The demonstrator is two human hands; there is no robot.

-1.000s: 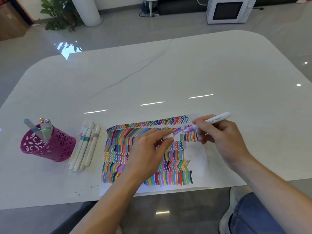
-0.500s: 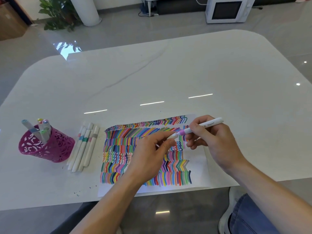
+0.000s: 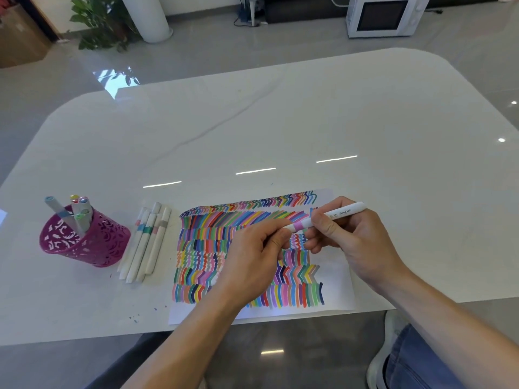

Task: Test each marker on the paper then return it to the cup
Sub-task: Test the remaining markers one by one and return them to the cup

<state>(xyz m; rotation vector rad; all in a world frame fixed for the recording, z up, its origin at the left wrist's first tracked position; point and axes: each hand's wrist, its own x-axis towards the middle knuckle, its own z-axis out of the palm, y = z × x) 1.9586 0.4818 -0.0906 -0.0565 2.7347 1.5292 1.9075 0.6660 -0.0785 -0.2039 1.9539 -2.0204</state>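
Presently the paper is almost filled with test strokes. Over it, the left hand pinches the capped end of a pink-banded marker, and the right hand has its fingers clamped round the barrel (recapping, likely). Several loose markers lie beside the cup, not returned.

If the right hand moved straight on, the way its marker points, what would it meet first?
The left hand: the marker held by the right hand points at its fingertips, which seem to touch its end.
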